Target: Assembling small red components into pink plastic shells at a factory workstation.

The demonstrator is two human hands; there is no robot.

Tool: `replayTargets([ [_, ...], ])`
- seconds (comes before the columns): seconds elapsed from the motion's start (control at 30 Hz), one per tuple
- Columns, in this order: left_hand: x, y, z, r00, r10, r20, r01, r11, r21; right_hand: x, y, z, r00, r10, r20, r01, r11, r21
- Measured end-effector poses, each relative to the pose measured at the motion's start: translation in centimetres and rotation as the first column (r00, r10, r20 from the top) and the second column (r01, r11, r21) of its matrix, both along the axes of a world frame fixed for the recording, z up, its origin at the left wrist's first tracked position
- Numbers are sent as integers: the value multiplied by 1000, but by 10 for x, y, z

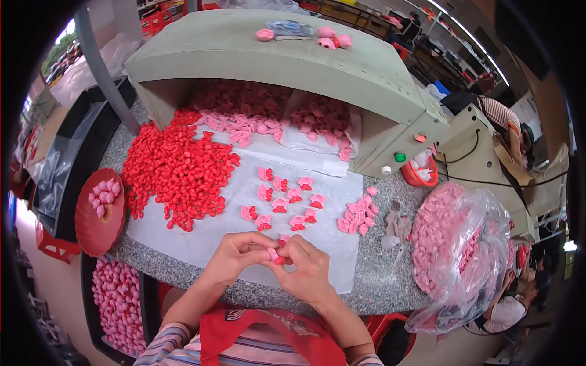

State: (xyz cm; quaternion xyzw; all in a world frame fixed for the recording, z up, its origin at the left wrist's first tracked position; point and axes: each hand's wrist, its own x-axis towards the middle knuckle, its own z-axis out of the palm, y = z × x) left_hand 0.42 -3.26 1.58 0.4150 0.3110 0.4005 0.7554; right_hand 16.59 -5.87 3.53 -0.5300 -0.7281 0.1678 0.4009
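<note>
My left hand [235, 257] and my right hand [307, 263] meet above the near edge of a white sheet [183, 243]. Between their pinched fingertips is a small pink-and-red moulded piece [274, 255]; the left fingers are on its pink part, the right ones by its red part. Just beyond the fingers lies another pink-and-red piece [284, 238], partly hidden. Several similar joined pieces [279, 204] are spread on the sheet ahead. A big heap of small red pieces [177, 168] covers its left side. Right of them sits a small group of loose pink pieces [359, 215].
A grey-green metal housing [274, 55] spans the back, with pink pieces [244, 110] in its opening. At left are a red dish [101, 229] and a black bin of pink pieces [116, 299]. A clear plastic bag of pink pieces [455, 238] and a red basket [418, 172] stand right.
</note>
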Motion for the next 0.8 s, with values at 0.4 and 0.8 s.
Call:
replayTargets([
  [0.4,28,-4,-10,980,52,191,-30,993,-114,17,-3,4,998,-56,18,54,991,123],
  [0.8,32,-2,-26,992,13,124,10,983,-182,18,-6,-21,986,-129,106,112,983,146],
])
